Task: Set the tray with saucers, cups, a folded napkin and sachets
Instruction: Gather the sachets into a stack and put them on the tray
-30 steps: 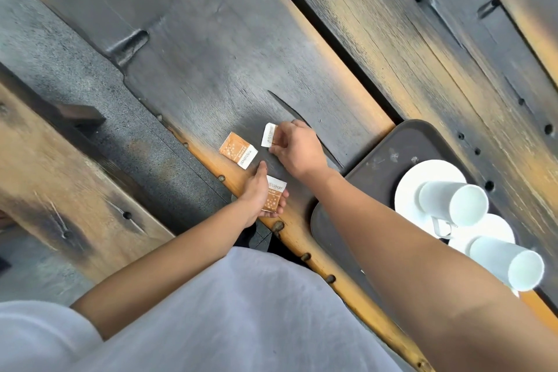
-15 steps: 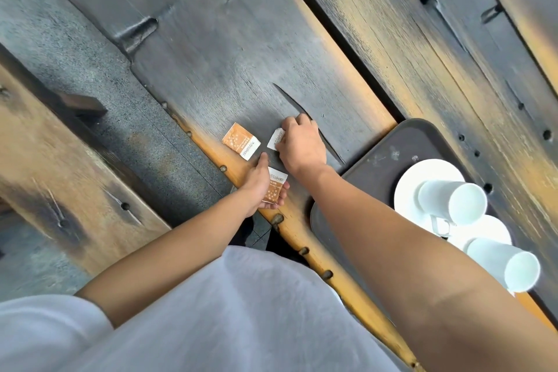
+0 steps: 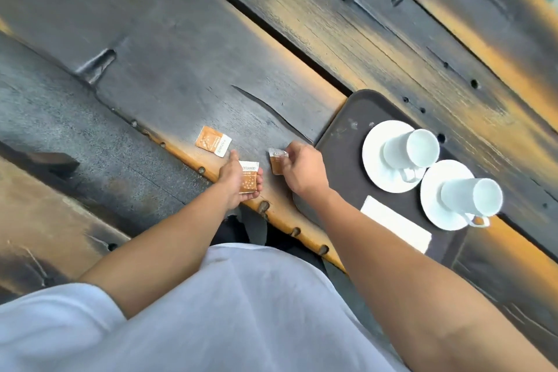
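Note:
A dark tray (image 3: 341,142) lies on the wooden table at the right. On it stand two white saucers (image 3: 374,172) (image 3: 431,208), each with a white cup (image 3: 410,149) (image 3: 471,198), and a folded white napkin (image 3: 395,228). My left hand (image 3: 237,183) holds an orange and white sachet (image 3: 248,181) in its palm near the table's front edge. My right hand (image 3: 302,172) pinches a second sachet (image 3: 277,161) just left of the tray. A third sachet (image 3: 213,141) lies flat on the table, left of both hands.
The table (image 3: 181,63) is dark weathered planks with a gap running diagonally behind the tray. A bench plank (image 3: 36,220) runs along the lower left. My white shirt fills the bottom of the view.
My right hand has lifted its sachet off the table and moved it toward the tray. The view has swung right, so the napkin on the tray now shows.

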{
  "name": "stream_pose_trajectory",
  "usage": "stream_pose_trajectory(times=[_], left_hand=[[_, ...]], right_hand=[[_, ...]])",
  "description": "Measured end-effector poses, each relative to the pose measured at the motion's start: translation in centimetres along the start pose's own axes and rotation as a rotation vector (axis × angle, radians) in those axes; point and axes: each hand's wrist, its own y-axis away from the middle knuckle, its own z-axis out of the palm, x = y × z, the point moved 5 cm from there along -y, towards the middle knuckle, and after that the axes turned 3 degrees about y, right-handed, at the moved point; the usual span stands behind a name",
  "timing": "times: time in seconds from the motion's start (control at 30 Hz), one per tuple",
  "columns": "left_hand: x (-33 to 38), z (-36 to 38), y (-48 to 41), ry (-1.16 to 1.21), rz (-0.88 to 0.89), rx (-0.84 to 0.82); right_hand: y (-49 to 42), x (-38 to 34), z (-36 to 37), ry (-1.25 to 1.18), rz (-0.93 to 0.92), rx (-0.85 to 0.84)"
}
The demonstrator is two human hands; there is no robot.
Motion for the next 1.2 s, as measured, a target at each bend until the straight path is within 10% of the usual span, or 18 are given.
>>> stream_pose_trajectory(times=[1.2], left_hand=[[-0.9,0.9,4.6,-0.081,0.041,-0.174]], right_hand=[[6.7,3.3,0.1,-0.386,0.095,0.051]])
